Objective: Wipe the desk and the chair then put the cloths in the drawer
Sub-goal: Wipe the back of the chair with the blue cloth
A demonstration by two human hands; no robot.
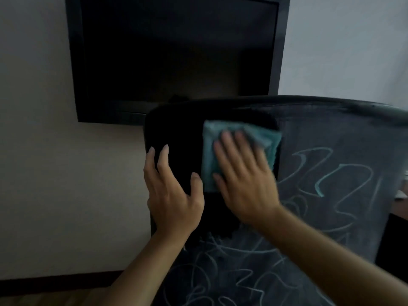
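Chair back point(326, 173), dark and scrawled over with pale chalk-like lines, is seen filling the lower right of the head view. A clean black patch is shown at its upper left corner, where the marks are gone. A folded teal cloth point(240, 151) is pressed flat against that patch by the right hand point(245, 184), whose fingers point(229, 146) are laid straight and spread over the fabric; the hand is blurred. The left edge of the chair back is held by the left hand point(172, 195): its fingers are wrapped round the edge and the thumb is set on the front face, just beside the cloth's lower left corner. The curved top rim of the chair back is smeared with pale dust. A dark framed screen point(176, 56) is seen on the pale wall point(39, 151) behind, its lower right corner hidden by the chair. A dark skirting strip point(55, 281) is seen at the foot of the wall.
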